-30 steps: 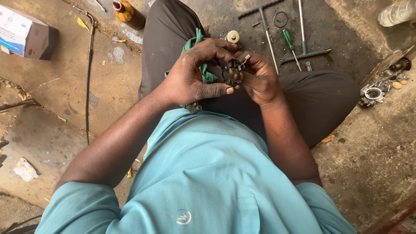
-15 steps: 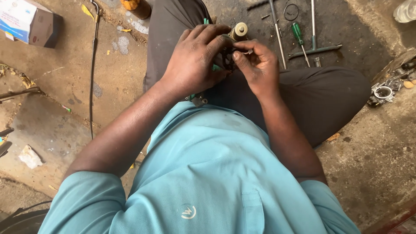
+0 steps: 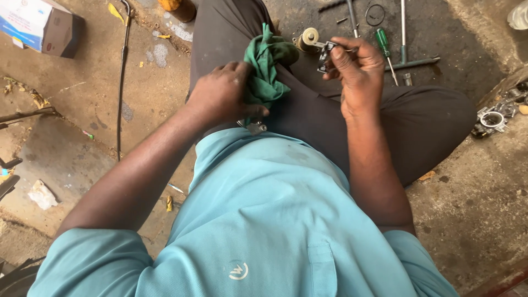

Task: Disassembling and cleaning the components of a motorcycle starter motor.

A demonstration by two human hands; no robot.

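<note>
Your left hand is closed around a crumpled green rag resting on your lap. Your right hand pinches a small dark metal part just above your knee. Beyond it, a green-handled screwdriver and a T-handle wrench lie on the concrete floor.

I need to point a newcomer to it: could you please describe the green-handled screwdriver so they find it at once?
Start at the person's right hand, raised over the dark-trousered knee. Just beyond it, on the stained concrete floor, lies the screwdriver. Its green handle sets it apart from the bare metal T-handled tool beside it.
</note>
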